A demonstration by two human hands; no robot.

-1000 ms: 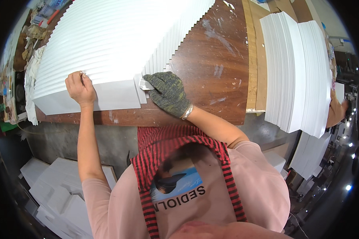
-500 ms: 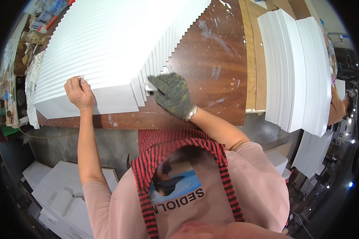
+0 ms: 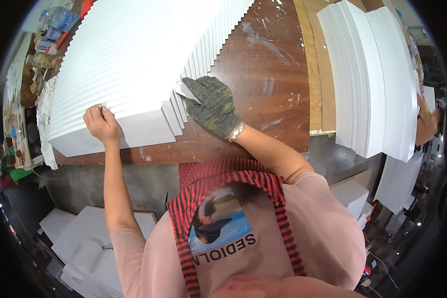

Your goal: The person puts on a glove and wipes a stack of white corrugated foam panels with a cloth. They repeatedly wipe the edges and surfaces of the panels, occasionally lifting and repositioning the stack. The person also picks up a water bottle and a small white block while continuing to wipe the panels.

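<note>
A fanned stack of white boards or sheets (image 3: 129,94) lies on the brown tabletop, its layers stepped back one behind another. My bare left hand (image 3: 102,124) rests at the near edge of the stack, its fingers curled and closed; a small bit shows at the fingertips, too small to name. Against the stack's stepped right side is my right hand (image 3: 211,105), in a dark green knitted glove. It is closed on a small white flat piece (image 3: 186,93), which touches or nearly touches the board edges; its kind is not plain.
The brown wooden table (image 3: 263,64) has whitish smears. Tall stacks of white sheets (image 3: 355,79) stand to the right. A plastic bottle (image 3: 59,19) and clutter sit at the far left. White pieces (image 3: 87,243) lie below left. Another person's arm (image 3: 426,119) shows at the far right.
My right hand has moved slightly farther away along the stepped side, with the white piece in it. My left hand stays at the near edge. The whole view has shifted a little.
</note>
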